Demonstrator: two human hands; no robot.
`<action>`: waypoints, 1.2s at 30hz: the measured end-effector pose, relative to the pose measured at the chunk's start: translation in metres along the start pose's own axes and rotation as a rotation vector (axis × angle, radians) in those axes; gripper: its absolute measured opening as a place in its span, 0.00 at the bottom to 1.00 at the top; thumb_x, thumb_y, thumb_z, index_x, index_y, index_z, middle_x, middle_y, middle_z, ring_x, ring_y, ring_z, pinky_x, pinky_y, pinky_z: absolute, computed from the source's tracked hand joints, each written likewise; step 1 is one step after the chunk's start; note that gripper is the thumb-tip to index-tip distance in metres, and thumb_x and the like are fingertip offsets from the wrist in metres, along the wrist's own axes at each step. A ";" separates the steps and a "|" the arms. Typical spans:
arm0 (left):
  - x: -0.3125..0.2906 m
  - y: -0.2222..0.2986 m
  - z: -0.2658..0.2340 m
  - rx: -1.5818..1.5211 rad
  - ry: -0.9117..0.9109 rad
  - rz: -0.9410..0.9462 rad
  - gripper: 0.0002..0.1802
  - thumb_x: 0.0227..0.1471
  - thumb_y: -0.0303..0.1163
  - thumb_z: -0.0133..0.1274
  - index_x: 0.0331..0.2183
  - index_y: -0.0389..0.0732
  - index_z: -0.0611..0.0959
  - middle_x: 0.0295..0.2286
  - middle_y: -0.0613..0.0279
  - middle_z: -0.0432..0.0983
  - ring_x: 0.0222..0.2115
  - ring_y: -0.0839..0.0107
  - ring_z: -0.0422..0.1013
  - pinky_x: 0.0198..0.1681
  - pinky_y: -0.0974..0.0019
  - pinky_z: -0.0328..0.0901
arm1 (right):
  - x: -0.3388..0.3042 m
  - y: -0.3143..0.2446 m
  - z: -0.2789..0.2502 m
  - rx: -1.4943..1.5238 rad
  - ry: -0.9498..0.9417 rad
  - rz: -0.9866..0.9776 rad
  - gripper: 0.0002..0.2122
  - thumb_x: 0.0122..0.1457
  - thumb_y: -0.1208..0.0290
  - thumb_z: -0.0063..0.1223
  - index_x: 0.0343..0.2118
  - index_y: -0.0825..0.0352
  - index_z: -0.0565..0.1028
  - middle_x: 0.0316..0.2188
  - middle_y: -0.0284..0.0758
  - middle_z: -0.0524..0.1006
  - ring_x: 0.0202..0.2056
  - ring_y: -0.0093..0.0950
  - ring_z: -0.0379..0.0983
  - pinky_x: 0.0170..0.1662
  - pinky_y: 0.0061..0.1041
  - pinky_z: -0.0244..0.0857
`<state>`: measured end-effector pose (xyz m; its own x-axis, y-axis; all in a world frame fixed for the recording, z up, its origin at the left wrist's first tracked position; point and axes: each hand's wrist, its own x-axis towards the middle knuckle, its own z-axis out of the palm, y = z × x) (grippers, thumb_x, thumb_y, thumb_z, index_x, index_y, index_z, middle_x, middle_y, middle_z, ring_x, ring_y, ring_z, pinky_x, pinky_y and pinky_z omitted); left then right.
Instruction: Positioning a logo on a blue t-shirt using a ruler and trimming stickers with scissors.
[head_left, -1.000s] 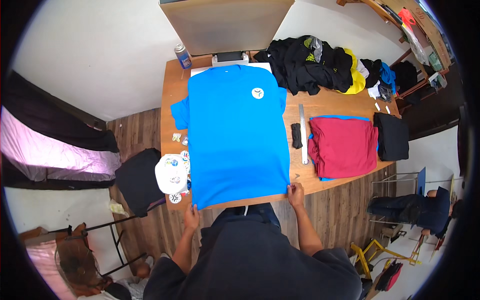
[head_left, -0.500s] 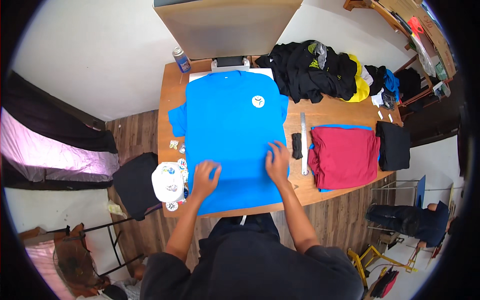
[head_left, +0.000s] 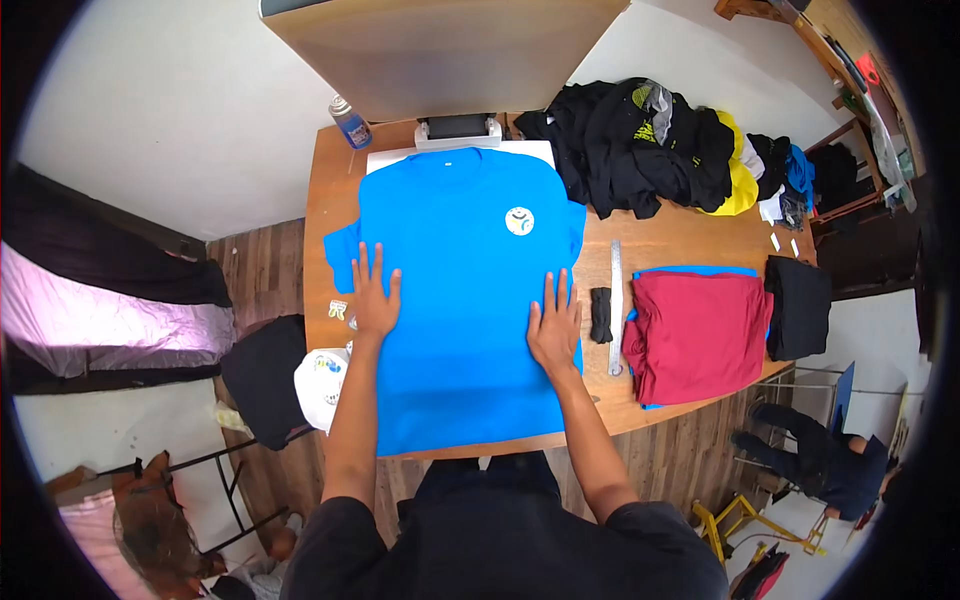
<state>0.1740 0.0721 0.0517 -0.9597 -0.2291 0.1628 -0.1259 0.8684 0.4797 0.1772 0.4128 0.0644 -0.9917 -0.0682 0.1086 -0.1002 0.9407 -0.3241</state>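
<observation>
A bright blue T-shirt [head_left: 460, 330] lies spread out flat in front of me, its neck at the far end. On its upper right chest sits a small round emblem [head_left: 519, 221] in white, yellow and dark colours. My left hand [head_left: 375, 297] rests on the shirt's left edge, fingers stretched out. Along the right edge my right hand [head_left: 555, 325] lies flat with its fingers spread. Neither hand holds anything. Under the shirt's far end shows a white board [head_left: 385, 160], in front of a machine with a large raised panel [head_left: 450, 60].
Right of the shirt are a metal ruler [head_left: 616, 300], a black rolled item [head_left: 600, 315], folded maroon cloth [head_left: 697, 335] and folded black cloth [head_left: 798, 305]. Black clothes [head_left: 640, 150] are heaped behind. A spray can [head_left: 350, 124] stands far left, a white cap-like item [head_left: 320, 385] near left. Another person [head_left: 830, 455] is at right.
Both hands have moved; the left went farther out to the shirt's left edge and its curled fingers straightened. The right hand has flattened on the right edge. The view has shifted slightly.
</observation>
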 end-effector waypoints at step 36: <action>0.125 -0.007 0.011 -0.179 -0.011 -0.192 0.39 0.67 0.55 0.38 0.69 0.44 0.55 0.65 0.37 0.53 0.62 0.41 0.59 0.65 0.53 0.55 | 0.211 0.030 0.029 0.564 -0.039 -0.125 0.24 0.73 0.64 0.30 0.69 0.64 0.55 0.70 0.44 0.56 0.70 0.42 0.50 0.71 0.35 0.42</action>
<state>0.0522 0.0426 0.0592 -0.9253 -0.3764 0.0458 -0.2601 0.7178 0.6459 -0.0372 0.4168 0.0509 -0.9708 -0.1896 0.1470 -0.2332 0.6032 -0.7627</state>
